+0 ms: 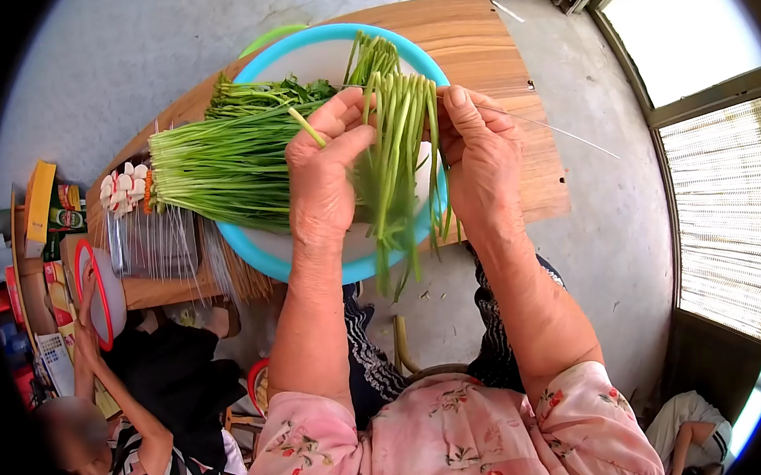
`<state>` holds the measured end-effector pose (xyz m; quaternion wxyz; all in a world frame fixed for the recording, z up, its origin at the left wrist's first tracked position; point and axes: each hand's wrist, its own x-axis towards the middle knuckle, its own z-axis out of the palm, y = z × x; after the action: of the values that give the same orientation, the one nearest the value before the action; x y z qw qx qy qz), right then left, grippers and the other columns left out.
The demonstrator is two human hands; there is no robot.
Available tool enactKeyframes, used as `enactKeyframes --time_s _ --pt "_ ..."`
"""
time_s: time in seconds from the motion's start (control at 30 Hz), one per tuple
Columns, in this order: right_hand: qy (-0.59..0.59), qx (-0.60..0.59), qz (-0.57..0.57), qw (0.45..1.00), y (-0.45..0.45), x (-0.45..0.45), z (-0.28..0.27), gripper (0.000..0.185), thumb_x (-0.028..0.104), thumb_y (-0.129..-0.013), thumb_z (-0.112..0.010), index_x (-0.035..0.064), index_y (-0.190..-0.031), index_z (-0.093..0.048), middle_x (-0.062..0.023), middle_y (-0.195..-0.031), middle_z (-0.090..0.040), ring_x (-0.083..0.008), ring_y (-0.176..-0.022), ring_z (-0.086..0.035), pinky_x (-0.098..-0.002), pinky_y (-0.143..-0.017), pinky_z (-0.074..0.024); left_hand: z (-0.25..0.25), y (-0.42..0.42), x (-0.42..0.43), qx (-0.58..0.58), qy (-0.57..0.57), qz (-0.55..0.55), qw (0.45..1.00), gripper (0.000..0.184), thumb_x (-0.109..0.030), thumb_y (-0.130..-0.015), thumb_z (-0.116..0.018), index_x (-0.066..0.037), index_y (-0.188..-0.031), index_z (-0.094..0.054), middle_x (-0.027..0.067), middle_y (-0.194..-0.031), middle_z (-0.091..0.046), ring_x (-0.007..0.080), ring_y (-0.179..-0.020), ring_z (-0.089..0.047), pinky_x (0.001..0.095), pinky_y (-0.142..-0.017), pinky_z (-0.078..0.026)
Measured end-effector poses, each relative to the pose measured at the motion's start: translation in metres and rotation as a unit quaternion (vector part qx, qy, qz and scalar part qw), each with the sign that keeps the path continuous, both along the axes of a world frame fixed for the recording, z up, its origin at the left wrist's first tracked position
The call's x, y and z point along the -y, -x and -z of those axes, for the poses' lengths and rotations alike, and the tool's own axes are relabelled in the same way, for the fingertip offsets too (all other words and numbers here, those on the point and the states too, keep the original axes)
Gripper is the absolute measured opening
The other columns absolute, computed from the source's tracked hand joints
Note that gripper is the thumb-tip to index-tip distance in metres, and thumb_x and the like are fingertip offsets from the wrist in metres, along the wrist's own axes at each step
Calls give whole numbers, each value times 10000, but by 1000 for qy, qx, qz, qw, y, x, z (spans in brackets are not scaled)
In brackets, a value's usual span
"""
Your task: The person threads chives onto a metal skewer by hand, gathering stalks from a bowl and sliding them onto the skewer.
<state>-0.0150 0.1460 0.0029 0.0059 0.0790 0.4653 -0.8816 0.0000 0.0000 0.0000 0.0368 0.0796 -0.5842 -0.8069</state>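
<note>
My right hand (pixel 484 157) pinches a thin skewer (pixel 566 133) between thumb and fingers, with its long bare end pointing off to the right. Green chives (pixel 401 140) hang in a row from the skewer between my hands, their lower ends blurred by motion. Closed at the left side of this row, my left hand (pixel 320 176) has a single chive stalk (pixel 307 127) poking out between its thumb and fingers. Beneath both hands is a white basin with a blue rim (pixel 246 250). A thick bunch of chives (pixel 228 164) lies across its left side.
The basin stands on a wooden table (pixel 464 36). At the table's left lie several loose skewers (pixel 172 241) and skewered white pieces (pixel 125 188). Another person (pixel 149 434) sits at lower left by a red-rimmed basin (pixel 98 294). A second person (pixel 693 436) is at lower right.
</note>
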Motion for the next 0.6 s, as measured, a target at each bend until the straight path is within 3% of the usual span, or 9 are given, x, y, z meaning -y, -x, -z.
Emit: enactKeyframes --time_s 0.07,0.17,0.27,0.33,0.6 --pt "10 9 2 1000 1 -1 1 202 169 -883 -580 -17 -954 -612 -87 -859 -649 -150 -725 -603 -276 -695 -506 9 2 2 10 -47 -67 997 394 -153 -854 -609 -12 -1207 -505 98 -1024 -616 132 -852 -575 257 -753 -456" --pt "43 10 12 999 2 -1 3 201 170 -882 -581 -19 -941 -610 -85 -857 -645 -144 -712 -594 -275 -680 -504 1 -2 -2 35 -22 -128 991 367 -155 -859 -607 -17 -1186 -510 101 -1021 -609 130 -845 -574 252 -743 -457" --pt "85 36 41 995 0 2 -2 169 154 -853 -629 -8 -899 -648 -8 -762 -625 -62 -650 -518 -194 -595 -412 -2 -3 -7 -1 -39 -159 987 355 -245 -892 -563 -23 -1163 -508 95 -1011 -601 144 -853 -566 265 -742 -441" --pt "83 31 41 995 1 1 -2 168 153 -854 -628 -6 -903 -651 -12 -763 -627 -66 -656 -524 -197 -609 -422 -5 -1 -11 -20 -54 -179 982 359 -302 -908 -529 -23 -1133 -524 90 -990 -602 145 -842 -549 271 -725 -420" --pt "1 -28 33 999 -6 5 -13 139 100 -825 -655 -23 -888 -663 -35 -770 -640 -79 -695 -562 -212 -670 -471 -1 -2 -7 -40 -56 -171 983 294 -247 -907 -534 -8 -1075 -574 52 -878 -593 116 -746 -494 258 -673 -386"
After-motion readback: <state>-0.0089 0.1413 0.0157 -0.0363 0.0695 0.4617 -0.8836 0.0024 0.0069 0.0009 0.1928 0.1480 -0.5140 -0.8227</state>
